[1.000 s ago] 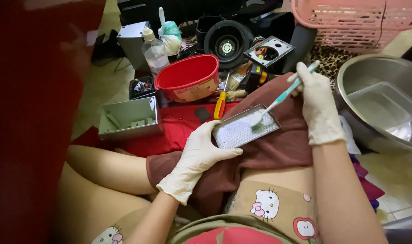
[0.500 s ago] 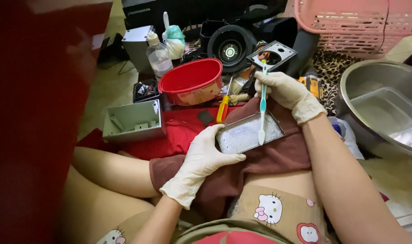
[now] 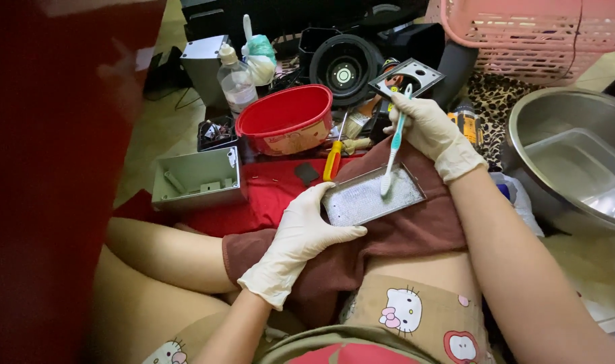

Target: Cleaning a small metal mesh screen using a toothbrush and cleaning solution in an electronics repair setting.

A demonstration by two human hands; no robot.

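Gloved hands, left hand point(image 3: 300, 236) steadying mesh panel point(image 3: 371, 197), right hand point(image 3: 422, 128) gripping toothbrush point(image 3: 393, 148)

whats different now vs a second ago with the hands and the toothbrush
The right hand swung the toothbrush from a slant with its head low on the left to nearly upright, bristles now down on the mesh panel. The left hand kept holding the panel's near edge on the brown cloth.

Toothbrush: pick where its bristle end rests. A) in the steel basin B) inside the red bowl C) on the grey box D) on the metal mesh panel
D: the right hand holds the toothbrush with its bristles down on the metal mesh panel, which the left hand steadies on the brown cloth.
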